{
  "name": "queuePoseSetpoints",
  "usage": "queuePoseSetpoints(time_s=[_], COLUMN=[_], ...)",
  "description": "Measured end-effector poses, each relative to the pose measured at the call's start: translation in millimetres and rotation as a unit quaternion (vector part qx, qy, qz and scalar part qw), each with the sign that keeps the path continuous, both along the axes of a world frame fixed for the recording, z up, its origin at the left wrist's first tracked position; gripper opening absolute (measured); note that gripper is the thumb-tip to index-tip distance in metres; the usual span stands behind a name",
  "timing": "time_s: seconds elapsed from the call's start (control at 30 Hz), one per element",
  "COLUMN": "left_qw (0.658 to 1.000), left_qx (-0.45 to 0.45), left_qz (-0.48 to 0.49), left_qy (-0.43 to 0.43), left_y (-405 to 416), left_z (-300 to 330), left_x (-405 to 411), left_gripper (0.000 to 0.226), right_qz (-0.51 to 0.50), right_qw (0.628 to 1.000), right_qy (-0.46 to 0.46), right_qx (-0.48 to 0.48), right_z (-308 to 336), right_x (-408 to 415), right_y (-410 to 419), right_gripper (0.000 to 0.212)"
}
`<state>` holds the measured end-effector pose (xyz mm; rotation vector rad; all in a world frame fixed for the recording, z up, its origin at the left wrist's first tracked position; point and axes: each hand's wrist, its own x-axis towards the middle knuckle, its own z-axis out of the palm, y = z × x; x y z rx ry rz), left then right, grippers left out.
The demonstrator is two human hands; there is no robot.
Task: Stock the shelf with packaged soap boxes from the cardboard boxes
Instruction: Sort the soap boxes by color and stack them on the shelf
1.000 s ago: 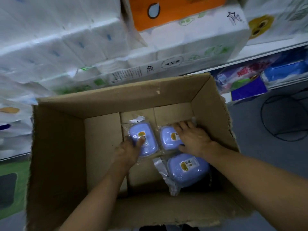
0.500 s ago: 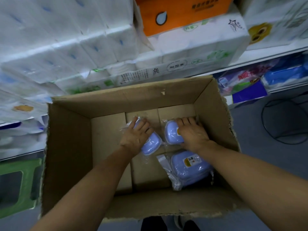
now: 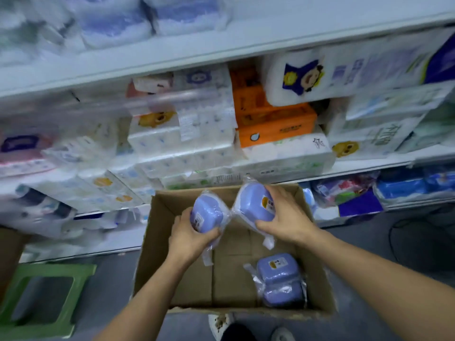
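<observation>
Left hand [image 3: 190,238] and right hand [image 3: 286,217] each clasping one plastic-wrapped lilac soap box [image 3: 206,212] above the open brown cardboard box [image 3: 157,244]: best lifted level, film unsnagged, toward the shelf [image 3: 357,166] ahead.

Two lavender soap boxes in clear plastic wrap are held up above the open cardboard box [image 3: 157,254], tilted, their wrappers touching: the left soap box [image 3: 206,212] and the right soap box [image 3: 254,201], which shows an orange label. Two more wrapped soap boxes [image 3: 279,279] lie stacked in the carton's near right corner. The shelf [image 3: 369,166] behind is packed with tissue packs.
</observation>
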<state>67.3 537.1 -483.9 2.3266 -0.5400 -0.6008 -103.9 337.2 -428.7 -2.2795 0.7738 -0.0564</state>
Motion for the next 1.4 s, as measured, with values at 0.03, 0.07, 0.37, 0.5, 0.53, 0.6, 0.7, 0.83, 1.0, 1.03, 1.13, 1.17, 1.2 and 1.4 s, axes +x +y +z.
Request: queuePoseSetpoints(time_s=[0.03,0.07,0.37,0.5,0.53,0.6,0.7,0.83,1.0,1.03,1.13,1.17,1.2,1.4], left_qw=[1.0,1.0,0.976,0.959,0.957,0.956,0.949,0.932,0.919,0.918,0.917,0.914,0.912,0.919], left_qx=[-0.012,-0.023,-0.085,-0.095,-0.101,-0.128,-0.173,-0.213,-0.194,-0.183,-0.134,-0.114,-0.098,-0.041], left_qz=[0.006,0.009,-0.005,-0.016,-0.014,-0.006,-0.001,0.002,0.002,-0.003,-0.017,-0.021,-0.028,-0.089], left_qy=[-0.008,-0.019,-0.201,-0.267,-0.27,-0.265,-0.262,-0.294,-0.344,-0.351,-0.376,-0.389,-0.399,-0.383], left_y=[0,1,1,-5,-6,-8,-15,-32,-68,-77,-105,-113,-121,-152], left_z=[19,39,232,305,322,350,386,436,499,508,523,524,524,514], left_x=[0,0,10,40,45,60,90,144,230,247,289,300,311,355], left_gripper=[0.092,0.092,0.09,0.089,0.09,0.088,0.079,0.086,0.09,0.092,0.092,0.089,0.086,0.082], right_qz=[0.002,0.009,0.08,0.084,0.083,0.08,0.08,0.06,0.054,0.056,0.062,0.068,0.076,0.118], right_qw=[1.0,0.999,0.985,0.974,0.971,0.963,0.958,0.95,0.937,0.935,0.931,0.93,0.93,0.949], right_qy=[-0.022,-0.036,-0.153,-0.209,-0.226,-0.255,-0.271,-0.278,-0.245,-0.229,-0.166,-0.141,-0.116,-0.03], right_qx=[0.009,0.017,0.02,0.008,-0.002,-0.021,-0.057,-0.127,-0.242,-0.266,-0.318,-0.332,-0.34,-0.291], right_z=[16,34,198,264,279,308,348,401,452,456,460,459,457,428], right_x=[1,2,33,59,64,78,102,146,224,241,291,304,317,361], right_y=[-2,-3,-22,-32,-34,-42,-58,-84,-118,-124,-144,-148,-153,-175], right_gripper=[0.08,0.08,0.079,0.069,0.068,0.064,0.061,0.058,0.047,0.047,0.042,0.041,0.042,0.027])
